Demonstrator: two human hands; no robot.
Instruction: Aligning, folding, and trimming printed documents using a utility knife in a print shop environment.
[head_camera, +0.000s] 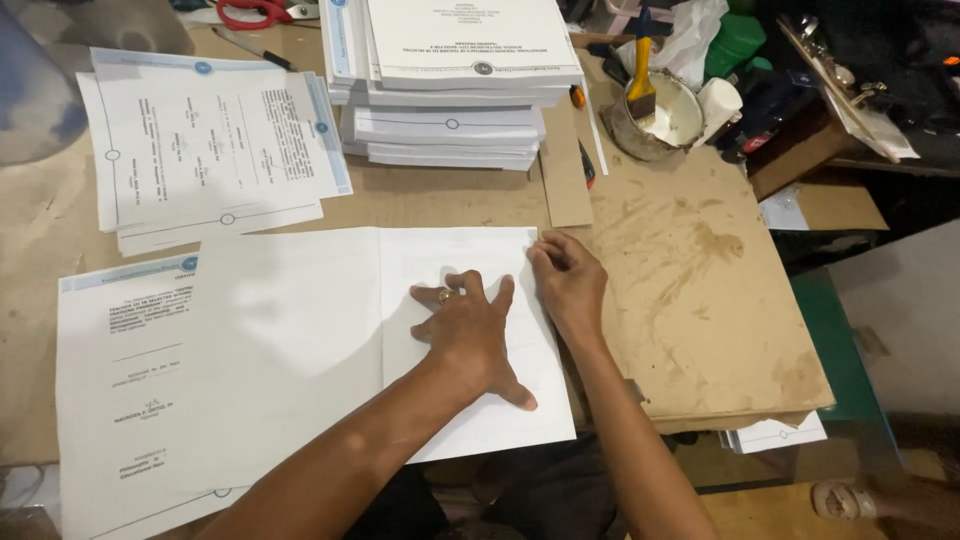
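Here, a big white sheet of paper (440, 330) lay flat and smooth on the desk (700, 290), which was covered with brown cardboard, rough and stained. The sheet had a straight fold line down its middle. The left hand (470, 325) pressed flat on the sheet, fingers spread wide apart, with a gold ring on one finger. The right hand (568, 285) rested at the sheet's right edge, near the top corner, with its fingers curled together on the paper's edge; whether it pinched the paper could not be told. Both arms reached up from the bottom of the view.

Behind the sheet stood a thick stack of printed papers (450, 90), square and neat. More printed pages (210, 150) lay spread to the left. A round, dirty pot (665, 115) held a brush with a yellow handle (641, 75). Red scissors (250, 12) lay at the far edge.
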